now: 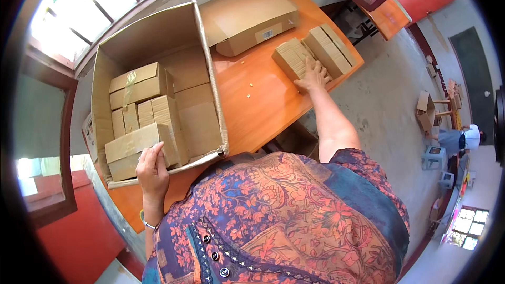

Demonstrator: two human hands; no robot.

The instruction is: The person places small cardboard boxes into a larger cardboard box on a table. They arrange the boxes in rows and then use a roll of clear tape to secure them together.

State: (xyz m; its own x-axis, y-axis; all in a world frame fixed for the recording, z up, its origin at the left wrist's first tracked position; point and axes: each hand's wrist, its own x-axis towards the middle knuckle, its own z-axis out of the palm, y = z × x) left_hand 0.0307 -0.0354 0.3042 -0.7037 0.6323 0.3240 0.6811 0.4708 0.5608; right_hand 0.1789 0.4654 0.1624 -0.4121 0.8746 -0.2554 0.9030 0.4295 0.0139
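Observation:
My right hand lies against the near end of a small cardboard carton on the orange table, its fingers spread. A second small carton sits just right of it. At the near rim of a large open cardboard box is my left hand, with fingertips drawn together and nothing visible in them. Beside those fingertips, inside the box, lies a long carton. Behind it are a taped carton and upright cartons. The right part of the box shows its bare bottom.
A large brown carton with a printed label lies at the table's back. Small pale bits dot the orange tabletop. Barred windows run behind. Across the room, a person is near blue stools and an open box.

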